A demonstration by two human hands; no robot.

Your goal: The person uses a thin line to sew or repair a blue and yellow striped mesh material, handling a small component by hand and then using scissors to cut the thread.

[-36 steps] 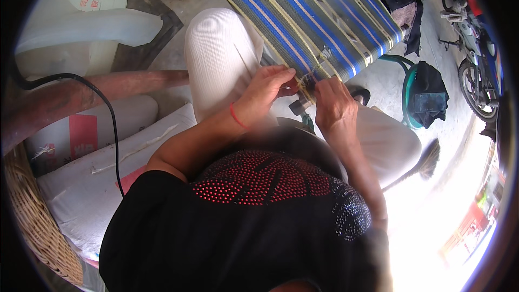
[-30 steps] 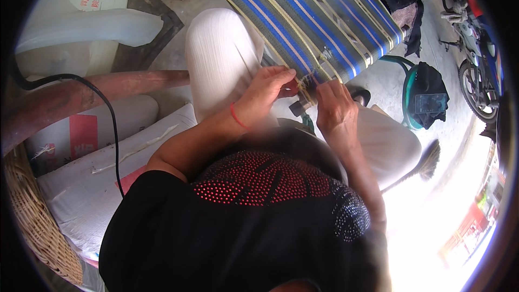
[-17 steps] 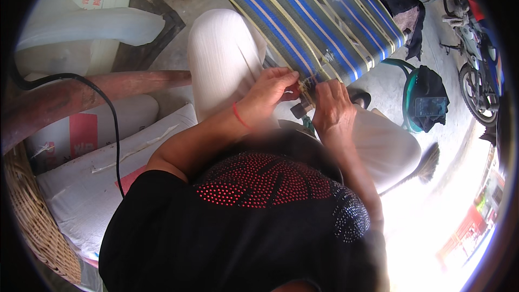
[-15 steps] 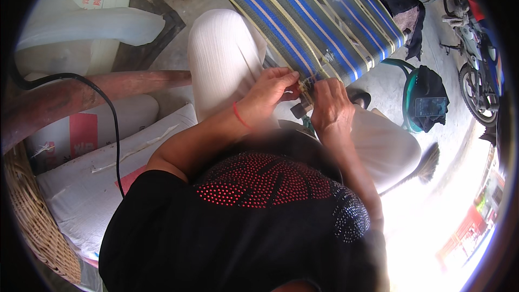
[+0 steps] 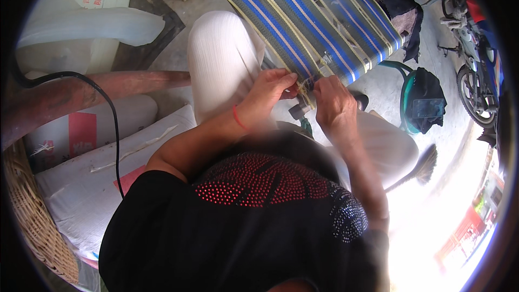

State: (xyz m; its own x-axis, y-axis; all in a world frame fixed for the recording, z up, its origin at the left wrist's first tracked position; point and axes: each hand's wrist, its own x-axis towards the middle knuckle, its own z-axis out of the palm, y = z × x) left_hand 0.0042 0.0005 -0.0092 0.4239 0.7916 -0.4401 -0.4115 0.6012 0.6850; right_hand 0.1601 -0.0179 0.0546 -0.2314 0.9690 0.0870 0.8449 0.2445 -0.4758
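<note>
A woven mat (image 5: 319, 27) of blue, grey and yellow stripes runs from the top of the view down to my lap. My left hand (image 5: 268, 93) pinches its near edge, with a red band on the wrist. My right hand (image 5: 333, 104) grips the same edge just to the right, fingers curled on the strips. Both hands almost touch at the mat's end. A small dark object (image 5: 298, 110) sits just below them; I cannot tell what it is. My legs in white trousers (image 5: 221, 59) lie under the mat.
White sacks (image 5: 86, 184) and a wicker basket (image 5: 32, 221) lie at my left, under a reddish pipe (image 5: 81, 92) with a black cable (image 5: 114, 140). A white plastic container (image 5: 81, 21) stands top left. A motorbike (image 5: 476, 70), a green stool with dark cloth (image 5: 421, 97) and a broom (image 5: 421, 167) are at right.
Both hands have stayed at the mat's near edge, with the fingers shifting slightly closer together. The view has barely moved.
</note>
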